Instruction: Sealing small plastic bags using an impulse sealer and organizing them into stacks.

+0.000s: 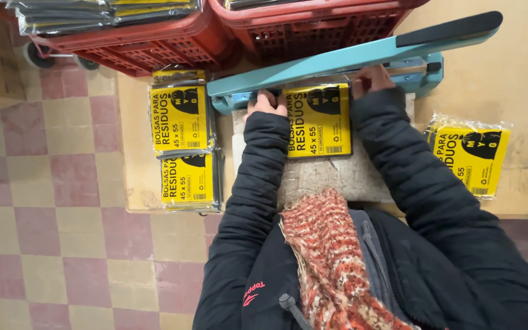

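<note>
both hands, left hand and right hand, pinch the top edge of a yellow bag packet under the raised teal heat sealer on the desk, unsealed yet, beside a stack of finished packets.

Black puffer sleeves, red knitted scarf

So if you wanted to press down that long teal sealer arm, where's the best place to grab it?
Probably by the black handle at the far right end of the raised teal sealer arm, coming down from above. That end sits highest and farthest from the hinge at the left, and it is free: both hands, left and right, are on the yellow packet beneath.
</note>
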